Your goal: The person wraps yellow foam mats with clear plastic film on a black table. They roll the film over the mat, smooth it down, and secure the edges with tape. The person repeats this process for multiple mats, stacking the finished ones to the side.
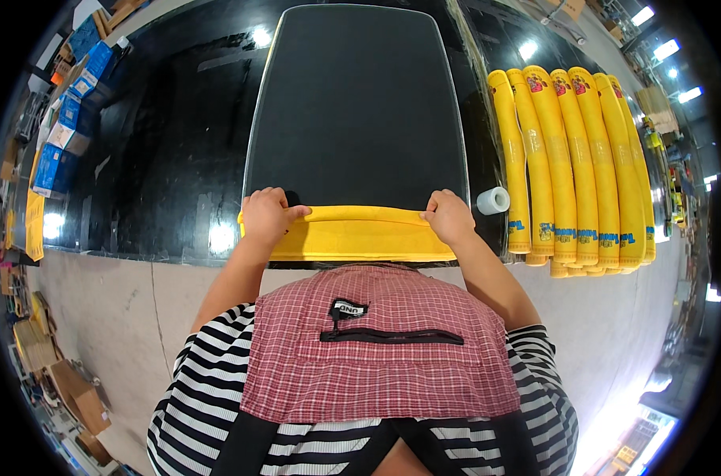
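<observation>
Though dark-topped, mat apparently yellow-backed.

Place: this looked like a workshop or packing floor.
Table: a long black table bore patches of tape.
Stock: matching yellow rolls lay stacked at the right; blue boxes lined the left.
Floor: the grey floor had cardboard boxes along its left side.
Lighting: bright lamps shone at upper right.
Clothing: the worker wore a checked apron.

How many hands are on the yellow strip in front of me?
2. The left hand is at the left end of the yellow strip, and the right hand is at its right end. No others show there.
</observation>
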The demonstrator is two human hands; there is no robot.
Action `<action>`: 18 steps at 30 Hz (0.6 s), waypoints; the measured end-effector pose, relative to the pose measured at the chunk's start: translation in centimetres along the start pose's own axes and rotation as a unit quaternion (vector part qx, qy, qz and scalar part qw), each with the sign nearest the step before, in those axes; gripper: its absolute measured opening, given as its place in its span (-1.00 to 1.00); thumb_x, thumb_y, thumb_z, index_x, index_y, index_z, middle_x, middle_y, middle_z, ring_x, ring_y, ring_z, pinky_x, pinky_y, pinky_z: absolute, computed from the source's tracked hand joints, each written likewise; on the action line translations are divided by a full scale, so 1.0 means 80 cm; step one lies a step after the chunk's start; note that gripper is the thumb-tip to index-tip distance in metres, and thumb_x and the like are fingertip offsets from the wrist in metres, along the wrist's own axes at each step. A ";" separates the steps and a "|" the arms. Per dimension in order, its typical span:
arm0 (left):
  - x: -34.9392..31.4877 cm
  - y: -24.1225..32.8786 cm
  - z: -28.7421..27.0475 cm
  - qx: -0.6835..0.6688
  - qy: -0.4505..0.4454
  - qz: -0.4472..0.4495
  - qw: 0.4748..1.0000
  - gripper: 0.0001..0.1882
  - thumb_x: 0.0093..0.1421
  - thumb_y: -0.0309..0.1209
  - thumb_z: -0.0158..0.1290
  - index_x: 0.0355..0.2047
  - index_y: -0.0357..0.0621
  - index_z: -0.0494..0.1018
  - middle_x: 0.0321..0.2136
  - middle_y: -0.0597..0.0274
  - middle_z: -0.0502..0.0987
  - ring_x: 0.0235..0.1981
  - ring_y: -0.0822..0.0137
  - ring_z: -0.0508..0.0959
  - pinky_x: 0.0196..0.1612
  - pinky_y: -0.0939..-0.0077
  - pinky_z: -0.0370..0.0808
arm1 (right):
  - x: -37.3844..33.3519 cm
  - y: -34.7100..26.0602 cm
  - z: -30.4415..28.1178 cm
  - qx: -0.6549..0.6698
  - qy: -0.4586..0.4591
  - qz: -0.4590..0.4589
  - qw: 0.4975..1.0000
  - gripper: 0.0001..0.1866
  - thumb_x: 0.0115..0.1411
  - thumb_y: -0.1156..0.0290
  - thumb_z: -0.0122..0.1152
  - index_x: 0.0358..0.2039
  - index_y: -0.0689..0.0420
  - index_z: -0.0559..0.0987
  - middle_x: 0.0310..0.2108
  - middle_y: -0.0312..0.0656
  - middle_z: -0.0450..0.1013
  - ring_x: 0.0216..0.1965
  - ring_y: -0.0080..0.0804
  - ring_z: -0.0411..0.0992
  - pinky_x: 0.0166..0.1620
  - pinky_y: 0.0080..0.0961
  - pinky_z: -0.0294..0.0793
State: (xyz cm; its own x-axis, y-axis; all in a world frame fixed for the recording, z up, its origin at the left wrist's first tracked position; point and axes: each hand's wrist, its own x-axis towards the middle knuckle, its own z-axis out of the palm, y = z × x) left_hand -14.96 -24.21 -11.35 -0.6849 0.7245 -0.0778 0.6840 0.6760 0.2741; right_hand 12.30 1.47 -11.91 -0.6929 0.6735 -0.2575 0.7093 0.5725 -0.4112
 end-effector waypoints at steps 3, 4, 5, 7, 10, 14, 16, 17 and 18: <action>0.004 0.004 -0.015 -0.024 -0.064 -0.031 0.997 -0.45 0.00 0.13 0.38 -0.52 -0.14 0.53 -0.41 0.16 0.61 -0.34 0.10 0.60 -0.23 0.17 0.49 | -0.002 0.012 0.003 0.022 0.018 -0.007 1.000 -0.73 0.08 0.31 0.48 -0.42 0.14 0.54 -0.35 -0.13 0.45 -0.21 -0.08 0.52 -0.13 -0.18 0.49; 0.005 0.006 -0.019 -0.024 -0.081 -0.040 0.996 -0.44 0.01 0.13 0.37 -0.51 -0.15 0.53 -0.40 0.14 0.61 -0.36 0.08 0.60 -0.26 0.16 0.50 | -0.005 0.011 0.001 0.037 0.025 -0.006 0.999 -0.74 0.08 0.31 0.48 -0.42 0.14 0.54 -0.38 -0.13 0.45 -0.22 -0.09 0.52 -0.14 -0.20 0.50; 0.005 0.007 -0.020 -0.024 -0.099 -0.050 0.994 -0.44 0.02 0.14 0.36 -0.51 -0.16 0.52 -0.39 0.13 0.61 -0.37 0.07 0.61 -0.29 0.15 0.51 | -0.007 0.012 0.000 0.052 0.031 -0.005 0.998 -0.74 0.08 0.30 0.48 -0.43 0.13 0.54 -0.40 -0.14 0.44 -0.23 -0.10 0.52 -0.16 -0.21 0.50; 0.006 -0.006 -0.005 -0.016 -0.068 0.003 0.998 -0.49 0.06 0.07 0.35 -0.47 -0.16 0.52 -0.42 0.14 0.60 -0.37 0.05 0.61 -0.27 0.14 0.51 | -0.011 0.019 0.004 0.059 0.056 -0.064 0.995 -0.76 0.09 0.31 0.47 -0.42 0.13 0.55 -0.38 -0.14 0.45 -0.26 -0.11 0.52 -0.17 -0.24 0.50; 0.004 -0.027 0.010 -0.041 -0.024 0.081 0.996 -0.61 0.14 -0.07 0.32 -0.43 -0.15 0.52 -0.37 0.14 0.58 -0.30 0.05 0.61 -0.26 0.14 0.52 | -0.014 0.037 0.019 0.049 0.109 -0.150 0.981 -0.77 0.10 0.31 0.46 -0.41 0.13 0.57 -0.32 -0.15 0.45 -0.25 -0.14 0.52 -0.17 -0.28 0.51; -0.001 -0.055 0.023 -0.117 0.066 0.214 0.967 -0.78 0.17 -0.24 0.28 -0.36 -0.11 0.55 -0.24 0.19 0.52 -0.18 0.08 0.56 -0.15 0.20 0.50 | -0.018 0.057 0.035 -0.051 0.171 -0.267 0.947 -0.73 0.08 0.24 0.45 -0.38 0.15 0.59 -0.20 -0.17 0.44 -0.10 -0.17 0.48 -0.07 -0.26 0.50; 0.000 -0.064 0.022 -0.048 0.102 0.275 0.955 -0.80 0.15 -0.26 0.28 -0.35 -0.08 0.57 -0.19 0.21 0.49 -0.15 0.11 0.51 -0.07 0.23 0.47 | -0.033 0.050 0.023 -0.061 0.176 -0.287 0.940 -0.73 0.07 0.24 0.44 -0.35 0.14 0.60 -0.16 -0.18 0.43 -0.01 -0.17 0.43 0.00 -0.26 0.47; 0.000 -0.068 0.022 -0.013 0.119 0.305 0.945 -0.81 0.14 -0.27 0.28 -0.34 -0.07 0.58 -0.16 0.23 0.47 -0.13 0.13 0.49 -0.03 0.24 0.45 | -0.038 0.046 0.017 -0.066 0.178 -0.297 0.936 -0.73 0.07 0.24 0.43 -0.34 0.14 0.60 -0.13 -0.18 0.42 0.03 -0.18 0.41 0.03 -0.25 0.46; -0.001 -0.069 0.022 -0.007 0.119 0.311 0.943 -0.81 0.12 -0.28 0.29 -0.33 -0.06 0.59 -0.18 0.24 0.47 -0.14 0.14 0.48 -0.02 0.25 0.44 | -0.039 0.044 0.011 -0.083 0.187 -0.307 0.930 -0.75 0.09 0.26 0.41 -0.32 0.14 0.61 -0.14 -0.19 0.42 0.03 -0.17 0.41 0.02 -0.24 0.46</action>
State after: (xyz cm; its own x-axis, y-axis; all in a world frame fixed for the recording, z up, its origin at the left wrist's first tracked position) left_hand -18.27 -27.77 -14.53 -0.1895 0.9287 0.3187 0.9699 0.1265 0.2080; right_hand 16.87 0.95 -13.32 -0.9021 0.2941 0.3157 0.2276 0.9460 -0.2310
